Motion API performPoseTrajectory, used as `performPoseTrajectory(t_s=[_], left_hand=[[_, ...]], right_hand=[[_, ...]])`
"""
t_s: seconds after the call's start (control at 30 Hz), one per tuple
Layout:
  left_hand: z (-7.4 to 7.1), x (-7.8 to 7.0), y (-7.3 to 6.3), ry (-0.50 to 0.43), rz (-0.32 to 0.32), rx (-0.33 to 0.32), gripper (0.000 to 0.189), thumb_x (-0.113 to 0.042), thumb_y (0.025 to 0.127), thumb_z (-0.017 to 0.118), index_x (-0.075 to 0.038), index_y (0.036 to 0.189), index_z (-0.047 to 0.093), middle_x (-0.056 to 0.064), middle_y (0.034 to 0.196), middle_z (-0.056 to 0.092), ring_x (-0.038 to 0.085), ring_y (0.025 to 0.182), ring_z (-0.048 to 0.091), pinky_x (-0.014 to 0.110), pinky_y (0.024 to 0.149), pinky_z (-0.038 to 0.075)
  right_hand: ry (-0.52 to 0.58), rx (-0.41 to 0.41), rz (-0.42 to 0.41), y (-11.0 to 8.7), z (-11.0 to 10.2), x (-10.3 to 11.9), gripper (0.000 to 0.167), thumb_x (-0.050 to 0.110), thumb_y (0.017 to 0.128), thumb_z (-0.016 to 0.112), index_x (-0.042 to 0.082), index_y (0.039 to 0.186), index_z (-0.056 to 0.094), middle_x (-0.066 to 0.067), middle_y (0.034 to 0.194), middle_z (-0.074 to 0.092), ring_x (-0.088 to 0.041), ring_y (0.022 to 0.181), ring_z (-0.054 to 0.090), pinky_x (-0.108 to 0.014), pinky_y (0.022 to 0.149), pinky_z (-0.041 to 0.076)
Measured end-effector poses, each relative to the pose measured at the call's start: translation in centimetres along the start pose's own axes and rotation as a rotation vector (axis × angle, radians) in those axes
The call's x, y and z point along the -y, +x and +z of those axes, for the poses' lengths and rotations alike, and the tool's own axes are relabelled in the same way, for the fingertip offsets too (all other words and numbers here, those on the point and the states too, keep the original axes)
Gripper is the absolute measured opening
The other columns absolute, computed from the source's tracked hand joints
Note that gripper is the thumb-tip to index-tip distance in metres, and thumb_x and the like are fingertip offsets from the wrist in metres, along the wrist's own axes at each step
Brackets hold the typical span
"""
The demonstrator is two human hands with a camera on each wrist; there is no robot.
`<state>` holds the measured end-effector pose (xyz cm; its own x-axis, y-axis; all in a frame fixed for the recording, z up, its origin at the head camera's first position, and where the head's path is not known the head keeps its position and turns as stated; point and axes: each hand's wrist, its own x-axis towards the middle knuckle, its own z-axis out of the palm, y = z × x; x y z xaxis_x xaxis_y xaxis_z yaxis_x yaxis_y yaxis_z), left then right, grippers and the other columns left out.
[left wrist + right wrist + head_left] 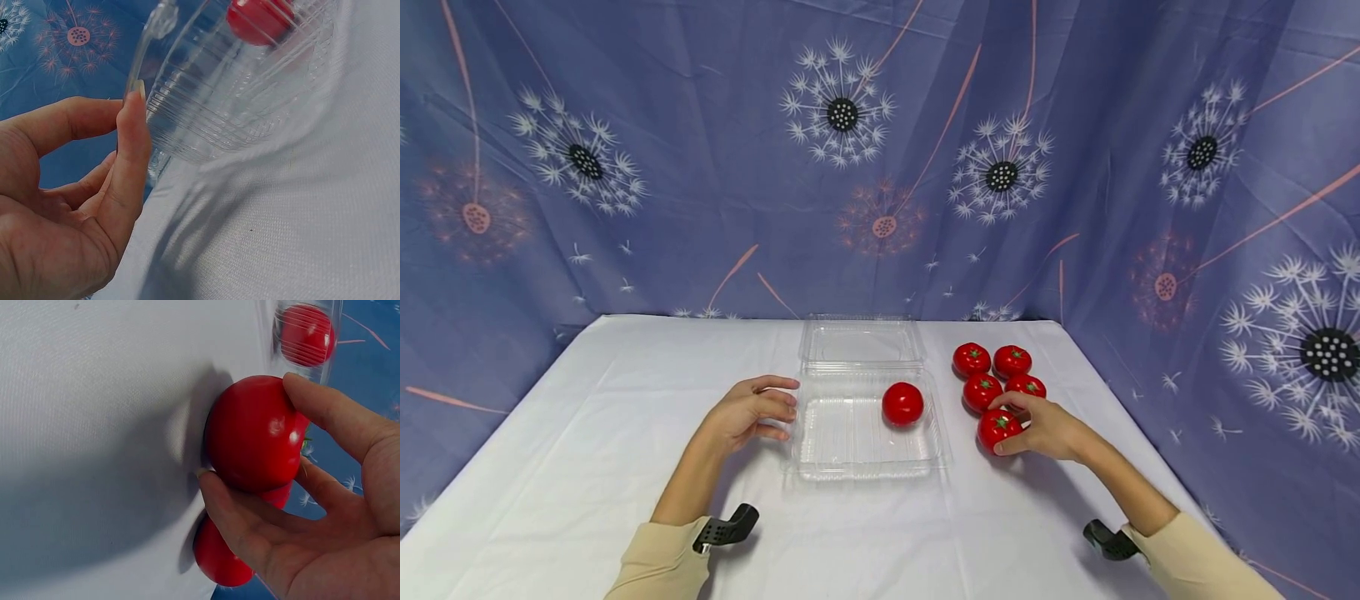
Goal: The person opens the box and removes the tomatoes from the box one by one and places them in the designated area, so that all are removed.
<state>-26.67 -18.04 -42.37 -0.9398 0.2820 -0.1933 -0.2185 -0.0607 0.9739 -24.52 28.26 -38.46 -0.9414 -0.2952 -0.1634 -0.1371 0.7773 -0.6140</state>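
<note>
My right hand [1047, 427] grips a red tomato [998, 428] at the front of a tomato group. In the right wrist view, thumb and fingers lie round the sides of this tomato [255, 434], low over the cloth. My left hand [751, 413] is at the left edge of a clear plastic clamshell container [842, 468]. The left wrist view shows its thumb and finger pinching the container's rim [145, 50]. The hinged lid [861, 342] lies back, away from me. One tomato [902, 405] sits in the right part of the container's base.
Several more tomatoes [972, 360] stand close together right of the container, partly behind my right hand. A white cloth [550, 467] covers the table. Blue dandelion-print curtains [715, 150] hang at its back and sides.
</note>
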Motion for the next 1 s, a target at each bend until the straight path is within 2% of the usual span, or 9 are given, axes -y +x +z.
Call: performPoseTrajectory(t_s=[0.2,0.53,0.77,1.0], left_hand=[[0.0,0.1,0.1,-0.003,-0.002,0.000,0.063,0.003,0.086,0.069,0.009,0.144,0.043,0.010,0.108,0.062,0.014,0.075,0.065,0.034,0.064,0.064],[0.0,0.0,0.0,-0.002,-0.007,0.000,0.064,0.004,0.086,0.068,0.010,0.144,0.043,0.012,0.110,0.061,0.015,0.074,0.065,0.033,0.064,0.064],[-0.1,0.1,0.2,-0.001,-0.011,-0.005,0.064,0.005,0.085,0.068,0.009,0.144,0.044,0.014,0.112,0.061,0.014,0.073,0.065,0.033,0.065,0.064],[-0.1,0.2,0.3,-0.005,-0.002,0.004,0.063,0.005,0.086,0.067,0.010,0.144,0.043,0.010,0.107,0.061,0.014,0.073,0.064,0.033,0.065,0.064]], right_hand=[[0.011,0.018,0.003,0.1,-0.1,-0.1,0.058,0.023,0.075,0.090,0.014,0.125,0.063,-0.019,0.131,0.059,-0.041,0.118,0.056,-0.049,0.091,0.058],[-0.044,0.018,-0.016,0.2,-0.8,0.7,0.056,0.024,0.076,0.089,0.011,0.125,0.063,-0.017,0.123,0.063,-0.039,0.118,0.057,-0.046,0.088,0.058],[-0.083,0.006,0.009,0.8,-2.0,2.3,0.064,0.028,0.079,0.087,0.012,0.135,0.060,-0.021,0.125,0.062,-0.039,0.118,0.056,-0.044,0.080,0.060],[-0.068,-0.011,0.005,1.8,-2.3,4.7,0.070,0.027,0.079,0.086,0.014,0.141,0.056,-0.023,0.131,0.059,-0.042,0.122,0.056,-0.045,0.081,0.063]])
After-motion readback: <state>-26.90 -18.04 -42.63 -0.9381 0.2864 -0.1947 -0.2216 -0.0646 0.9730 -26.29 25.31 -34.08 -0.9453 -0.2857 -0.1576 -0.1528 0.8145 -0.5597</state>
